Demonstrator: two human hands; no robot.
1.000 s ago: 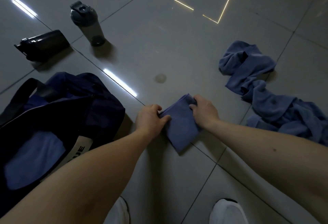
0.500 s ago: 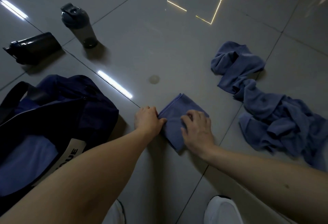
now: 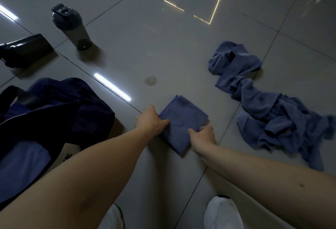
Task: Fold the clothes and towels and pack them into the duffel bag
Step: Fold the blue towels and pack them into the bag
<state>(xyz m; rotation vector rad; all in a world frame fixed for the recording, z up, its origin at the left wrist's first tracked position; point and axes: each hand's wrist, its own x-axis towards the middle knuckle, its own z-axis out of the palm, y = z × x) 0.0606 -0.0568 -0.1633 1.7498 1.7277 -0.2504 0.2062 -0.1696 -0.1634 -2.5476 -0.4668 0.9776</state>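
Observation:
A small folded blue towel [image 3: 181,118] lies on the grey tiled floor in front of me. My left hand [image 3: 150,121] grips its left edge, thumb on top. My right hand [image 3: 203,134] pinches its near right edge with curled fingers. The open dark navy duffel bag [image 3: 87,112] sits at the left, with blue fabric [image 3: 20,167] inside it. A heap of unfolded blue towels and clothes [image 3: 269,112] lies on the floor to the right.
An upright grey shaker bottle [image 3: 72,27] and a black bottle lying on its side [image 3: 23,49] are at the far left. My two white shoes [image 3: 221,212] show at the bottom edge. Bare floor tiles stretch beyond the towel.
My right hand slid from the towel's far right side, across its top, to its near right edge and now pinches it. My left hand stays on the left edge.

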